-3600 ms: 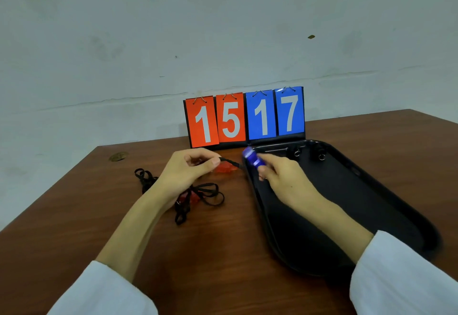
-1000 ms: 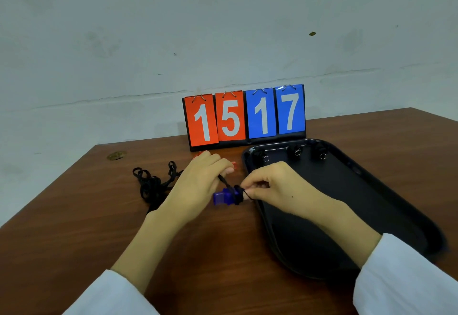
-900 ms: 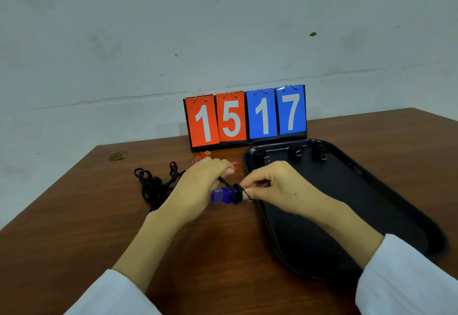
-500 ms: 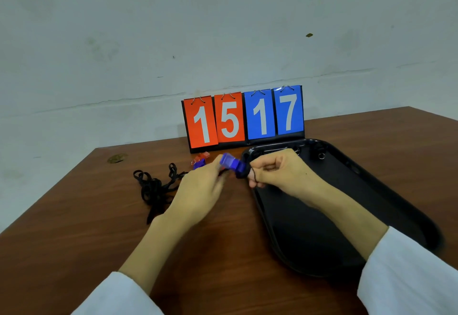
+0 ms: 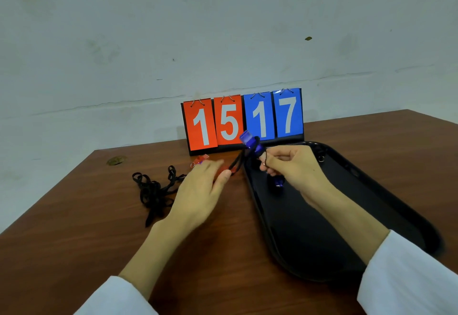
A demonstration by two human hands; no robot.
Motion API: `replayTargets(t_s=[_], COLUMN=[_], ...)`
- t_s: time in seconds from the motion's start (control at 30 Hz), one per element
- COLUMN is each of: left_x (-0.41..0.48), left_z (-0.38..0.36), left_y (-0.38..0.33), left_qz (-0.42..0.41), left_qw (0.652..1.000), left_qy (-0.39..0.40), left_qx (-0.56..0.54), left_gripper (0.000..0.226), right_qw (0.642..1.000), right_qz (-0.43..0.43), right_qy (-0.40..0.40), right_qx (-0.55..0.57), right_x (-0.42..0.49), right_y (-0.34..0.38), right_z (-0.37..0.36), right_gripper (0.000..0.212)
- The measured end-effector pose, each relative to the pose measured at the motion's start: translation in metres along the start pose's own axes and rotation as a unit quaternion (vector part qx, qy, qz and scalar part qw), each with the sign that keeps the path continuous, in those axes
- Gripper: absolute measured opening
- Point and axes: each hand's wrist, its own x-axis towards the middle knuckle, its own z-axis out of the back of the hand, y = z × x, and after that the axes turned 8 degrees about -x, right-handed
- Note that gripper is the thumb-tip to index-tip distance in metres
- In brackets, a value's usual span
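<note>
Two hands work over the brown surface (image 5: 99,215). The right hand (image 5: 295,168) holds a blue whistle (image 5: 250,142) raised above the far left corner of the black tray (image 5: 371,190), in front of the scoreboard (image 5: 287,116) that reads 15 and 17. Its fingers (image 5: 275,163) are curled in, and thumb and forefinger pinch the whistle's lower end. The rest of the whistle sticks out beyond the fingertips, tilted up and to the left, clear of the palm.

A black cord (image 5: 238,163) is wound round the whistle's middle, and its strands run down and to the left to the thumb tip of the left hand (image 5: 200,188). That hand lies low over the surface, just left of the tray's rim, palm down, its fingers (image 5: 208,166) fairly straight and close together. The cord's end meets the thumb, but the hand is blurred and I cannot tell whether it is pinched there. A patch of red shows under the thumb.

One red whistle (image 5: 200,159) lies on the surface just beyond the left fingertips. A tangle of loose cords (image 5: 153,190) lies on the surface left of that hand. A second small blue piece (image 5: 278,183) shows just under the right hand, over the tray; whether it hangs or lies there I cannot tell.
</note>
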Motion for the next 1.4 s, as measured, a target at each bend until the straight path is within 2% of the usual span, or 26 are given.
replayTargets(t_s=[0.07,0.13,0.17,0.27,0.33,0.47,0.57,0.63,0.73,0.83,0.93,1.03,1.13,1.2,1.27,1.4], left_x=[0.003,0.005,0.004,0.0,-0.002,0.001,0.001,0.003,0.006,0.006,0.004,0.003,0.002,0.001,0.0,0.0], left_z=[0.0,0.003,0.005,0.009,0.009,0.005,0.007,0.01,0.018,0.018,0.008,0.001,0.001,0.002,0.004,0.008], left_y=[-0.008,-0.016,-0.018,-0.019,-0.021,-0.019,-0.02,-0.019,-0.013,-0.012,-0.017,-0.016,-0.016,-0.018,-0.02,-0.022], left_qz=[0.033,0.059,0.059,0.067,0.089,0.102,0.116,0.113,0.102,0.1,0.105,0.062,0.04,0.034,0.025,0.009], left_qw=[0.981,0.914,0.879,0.806,0.787,0.807,0.835,0.867,0.894,0.917,0.928,0.968,0.975,0.977,0.977,0.963], left_qy=[-0.049,-0.037,-0.014,0.051,0.062,0.054,0.033,0.015,0.007,-0.012,-0.021,-0.009,-0.016,-0.021,-0.009,0.001], left_qx=[-0.186,-0.4,-0.473,-0.586,-0.608,-0.579,-0.537,-0.485,-0.436,-0.386,-0.356,-0.241,-0.216,-0.207,-0.211,-0.268], left_gripper=[0.036,0.037,0.042,0.039,0.036,0.035,0.033,0.03,0.032,0.033,0.027,0.015,0.018,0.017,0.016,0.007], right_qw=[0.998,0.991,0.986,0.971,0.962,0.944,0.937,0.945,0.959,0.975,0.994,0.994,0.993,0.994,0.992,0.95], right_qz=[-0.002,-0.021,-0.034,-0.073,-0.1,-0.138,-0.147,-0.129,-0.086,-0.078,-0.077,-0.093,-0.09,-0.089,-0.063,0.023], right_qy=[0.058,0.127,0.162,0.222,0.238,0.258,0.265,0.271,0.265,0.149,0.017,-0.024,-0.052,-0.063,-0.069,-0.029], right_qx=[-0.025,-0.028,-0.017,0.044,0.087,0.149,0.173,0.127,-0.053,-0.143,-0.072,0.052,0.045,0.011,-0.082,-0.311], right_x=[-0.005,-0.009,-0.011,-0.014,-0.014,-0.013,-0.012,-0.011,-0.011,-0.006,0.001,0.004,0.006,0.006,0.006,0.002], right_y=[0.002,0.004,0.005,0.004,0.004,0.003,0.003,0.005,0.007,-0.001,-0.007,-0.004,-0.007,-0.012,-0.017,-0.017], right_z=[-0.004,-0.011,-0.013,-0.018,-0.018,-0.017,-0.015,-0.011,-0.003,-0.004,-0.003,0.003,0.002,-0.001,-0.002,-0.008], right_gripper=[0.007,0.007,0.008,0.011,0.01,0.016,0.013,0.012,0.01,0.009,0.009,0.009,0.01,0.011,0.01,0.007])
